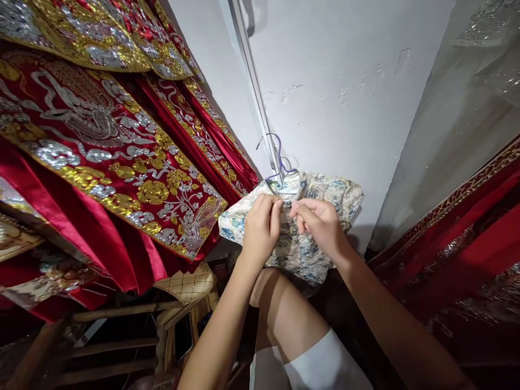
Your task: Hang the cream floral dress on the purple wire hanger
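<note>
A short-sleeved floral shirt [294, 252], cream with blue and greenish flowers, hangs in front of me on a purple hanger [279, 149]. At the neckline, my left hand [264, 225] pinches the shirt's front edge between thumb and fingers. Just right of it, my right hand [319, 219] is closed in a pinch at the collar's other side, its fingertips close to those of the left. The small part of cloth between the fingertips is mostly hidden.
A white metal bar [254, 81] runs down the pale wall [333, 108] behind the hanger. Red embroidered cloths [134, 162] hang at left, with a wooden chair [162, 325] below. More red fabric [467, 233] stands at right. My bare knee [280, 303] is under the shirt.
</note>
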{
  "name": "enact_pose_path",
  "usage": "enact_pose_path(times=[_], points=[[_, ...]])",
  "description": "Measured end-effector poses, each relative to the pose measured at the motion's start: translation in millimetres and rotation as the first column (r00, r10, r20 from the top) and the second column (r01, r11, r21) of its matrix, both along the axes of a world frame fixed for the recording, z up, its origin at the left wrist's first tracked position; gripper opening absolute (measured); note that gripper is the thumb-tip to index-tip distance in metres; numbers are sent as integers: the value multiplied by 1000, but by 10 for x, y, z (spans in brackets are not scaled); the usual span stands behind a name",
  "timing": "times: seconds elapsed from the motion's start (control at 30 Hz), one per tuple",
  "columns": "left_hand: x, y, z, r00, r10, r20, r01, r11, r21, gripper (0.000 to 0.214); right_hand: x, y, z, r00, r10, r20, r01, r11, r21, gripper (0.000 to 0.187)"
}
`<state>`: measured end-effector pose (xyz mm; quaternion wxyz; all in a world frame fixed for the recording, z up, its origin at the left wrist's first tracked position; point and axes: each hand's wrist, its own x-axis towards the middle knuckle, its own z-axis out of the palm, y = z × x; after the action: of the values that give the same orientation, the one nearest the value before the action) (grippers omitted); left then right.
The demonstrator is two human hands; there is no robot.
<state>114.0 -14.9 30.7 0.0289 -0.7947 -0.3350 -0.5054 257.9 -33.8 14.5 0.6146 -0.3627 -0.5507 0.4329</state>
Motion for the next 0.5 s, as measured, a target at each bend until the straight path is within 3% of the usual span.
enact_pose_path(times=[0.13,0.23,0.3,0.33,0.4,0.43,0.5], points=[[-68,65,16,985,133,105,-142,987,75,20,-35,183,-181,994,-63,86,58,997,56,30],[-366,240,51,885,239,399,-250,968,-24,22,-28,255,-439,978,-126,164,130,992,-10,32],[-677,376,40,693,271,668,-239,961,-142,22,14,211,-615,968,-165,188,181,981,-74,35],[-839,427,7,531,277,801,-181,960,-213,22,36,157,-696,970,-165,180,186,977,-104,36],[-1106,464,-136,144,316,938,75,941,-329,20,56,5,-840,982,-130,139,151,978,-147,37],[-1187,444,-248,-6,364,931,238,905,-352,16,48,-81,-905,988,-113,104,129,978,-165,37],[-1217,330,-549,-60,428,902,377,846,-377,13,3,-238,-1027,993,-114,16,115,972,-205,37]])
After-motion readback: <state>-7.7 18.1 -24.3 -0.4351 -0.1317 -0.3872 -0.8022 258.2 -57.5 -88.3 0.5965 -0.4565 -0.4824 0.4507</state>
